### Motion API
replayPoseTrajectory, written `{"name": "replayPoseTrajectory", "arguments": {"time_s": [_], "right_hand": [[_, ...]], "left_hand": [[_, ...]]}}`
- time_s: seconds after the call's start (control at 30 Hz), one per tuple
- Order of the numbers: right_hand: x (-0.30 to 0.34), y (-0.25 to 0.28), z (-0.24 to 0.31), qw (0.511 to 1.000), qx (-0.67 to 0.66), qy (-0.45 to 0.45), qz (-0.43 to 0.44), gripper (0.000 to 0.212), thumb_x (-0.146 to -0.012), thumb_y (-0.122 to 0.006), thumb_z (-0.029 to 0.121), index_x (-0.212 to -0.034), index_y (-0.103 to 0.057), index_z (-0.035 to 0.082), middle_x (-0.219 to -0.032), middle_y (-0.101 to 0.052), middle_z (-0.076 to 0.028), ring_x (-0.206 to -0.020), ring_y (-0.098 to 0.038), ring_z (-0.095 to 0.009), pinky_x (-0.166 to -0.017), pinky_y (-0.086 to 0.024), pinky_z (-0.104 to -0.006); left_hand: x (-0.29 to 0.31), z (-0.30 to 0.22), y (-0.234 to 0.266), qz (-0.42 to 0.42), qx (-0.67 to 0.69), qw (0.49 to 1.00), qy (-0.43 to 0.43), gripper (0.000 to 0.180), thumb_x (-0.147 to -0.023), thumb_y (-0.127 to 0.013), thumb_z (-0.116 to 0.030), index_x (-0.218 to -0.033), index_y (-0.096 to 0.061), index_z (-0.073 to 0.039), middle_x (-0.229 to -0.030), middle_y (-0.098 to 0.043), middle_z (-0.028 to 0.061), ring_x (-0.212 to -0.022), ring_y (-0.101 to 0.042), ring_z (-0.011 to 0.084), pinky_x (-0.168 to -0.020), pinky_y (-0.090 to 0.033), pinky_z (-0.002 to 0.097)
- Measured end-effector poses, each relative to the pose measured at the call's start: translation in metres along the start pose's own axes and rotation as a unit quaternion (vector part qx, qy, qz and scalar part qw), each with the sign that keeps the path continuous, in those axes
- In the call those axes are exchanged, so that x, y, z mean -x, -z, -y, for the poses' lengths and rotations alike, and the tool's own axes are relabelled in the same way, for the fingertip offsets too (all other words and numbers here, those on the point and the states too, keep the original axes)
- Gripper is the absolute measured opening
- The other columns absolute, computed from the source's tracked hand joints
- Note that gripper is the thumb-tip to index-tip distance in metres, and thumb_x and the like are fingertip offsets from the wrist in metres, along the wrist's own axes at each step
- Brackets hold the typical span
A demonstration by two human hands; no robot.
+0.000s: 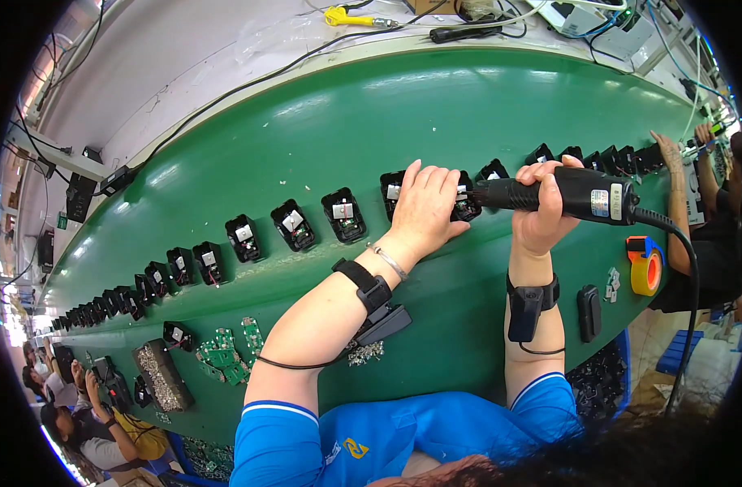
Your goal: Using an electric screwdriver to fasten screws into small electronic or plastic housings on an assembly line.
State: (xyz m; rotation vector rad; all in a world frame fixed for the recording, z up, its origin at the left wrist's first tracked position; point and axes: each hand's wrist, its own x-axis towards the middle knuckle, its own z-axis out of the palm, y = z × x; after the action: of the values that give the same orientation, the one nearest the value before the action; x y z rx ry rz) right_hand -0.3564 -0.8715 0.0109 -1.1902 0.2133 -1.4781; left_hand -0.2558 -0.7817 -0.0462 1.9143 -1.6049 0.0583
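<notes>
The left hand point(422, 201) lies with its fingers nearly straight and side by side, thumb apart, over black housings point(465, 213) that show on both sides of it; whether the fingers grip one is hard to tell from above. The right hand point(541, 215) is wrapped around the body of a black power screwdriver point(582, 193), held almost level, its nose at the housing just right of the left hand. Pale labels point(601, 204) with small print sit toward the tool's rear end, and a thick black cord point(691, 268) drops from there. A metal bracelet point(391, 262) and a black strap circle the left wrist; another strap carries a small black unit point(525, 315) on the right.

The blue shirt point(436, 418) bears a yellow emblem point(355, 449) with white lettering beside it.

The surface is a glossy green tabletop point(330, 146), flecked with scraps. A long row of similar open housings point(293, 226) crosses it. Nearer the person are green circuit boards point(219, 357), loose small metal parts point(365, 354) and an orange-yellow tape roll point(640, 281).

Beyond the far edge, a yellow air gun point(351, 16) lies on a pale ledge point(217, 57) among cables. Co-workers sit at both ends of the room.
</notes>
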Motion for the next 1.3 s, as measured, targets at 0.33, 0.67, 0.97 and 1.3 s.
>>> {"name": "replayPoseTrajectory", "arguments": {"time_s": [0.33,0.67,0.97,1.3], "right_hand": [[0.004,0.001,-0.004,0.999,0.002,0.001,0.035,0.027,-0.070,-0.045,0.000,-0.097,-0.040,0.003,-0.071,-0.049,-0.007,-0.059,-0.046,-0.016,-0.059,-0.041,-0.0316],[0.008,0.000,-0.016,0.998,-0.015,0.000,0.065,0.031,-0.066,-0.051,-0.008,-0.093,-0.040,0.003,-0.070,-0.050,-0.007,-0.059,-0.051,-0.016,-0.058,-0.045,-0.0306],[-0.006,-0.013,0.025,0.999,0.026,-0.019,0.027,0.029,-0.071,-0.049,-0.002,-0.099,-0.041,-0.001,-0.069,-0.049,-0.008,-0.059,-0.049,-0.015,-0.059,-0.043,-0.0304],[0.035,-0.003,0.113,0.963,-0.019,-0.256,0.087,0.031,-0.069,-0.052,0.002,-0.098,-0.040,0.001,-0.065,-0.048,-0.008,-0.056,-0.049,-0.016,-0.055,-0.043,-0.0291]], "left_hand": [[0.001,-0.001,-0.001,-0.005,-0.004,1.000,0.000,0.071,-0.045,-0.076,-0.025,-0.104,-0.044,-0.002,-0.097,-0.048,0.0112,-0.097,-0.044,0.0262,-0.093,-0.026,0.0434],[-0.004,0.004,-0.001,-0.011,-0.004,1.000,-0.004,0.067,-0.041,-0.077,-0.026,-0.098,-0.050,-0.003,-0.089,-0.052,0.0078,-0.091,-0.048,0.0242,-0.092,-0.027,0.0435],[-0.002,-0.005,0.007,0.013,-0.030,0.999,0.006,0.073,-0.042,-0.076,-0.032,-0.104,-0.048,-0.003,-0.097,-0.051,0.0095,-0.099,-0.044,0.0258,-0.094,-0.024,0.0440],[0.024,-0.058,0.097,-0.040,0.119,0.992,-0.033,0.050,-0.068,-0.063,-0.016,-0.112,-0.043,-0.005,-0.107,-0.047,0.0112,-0.101,-0.044,0.0266,-0.087,-0.034,0.0359]]}}
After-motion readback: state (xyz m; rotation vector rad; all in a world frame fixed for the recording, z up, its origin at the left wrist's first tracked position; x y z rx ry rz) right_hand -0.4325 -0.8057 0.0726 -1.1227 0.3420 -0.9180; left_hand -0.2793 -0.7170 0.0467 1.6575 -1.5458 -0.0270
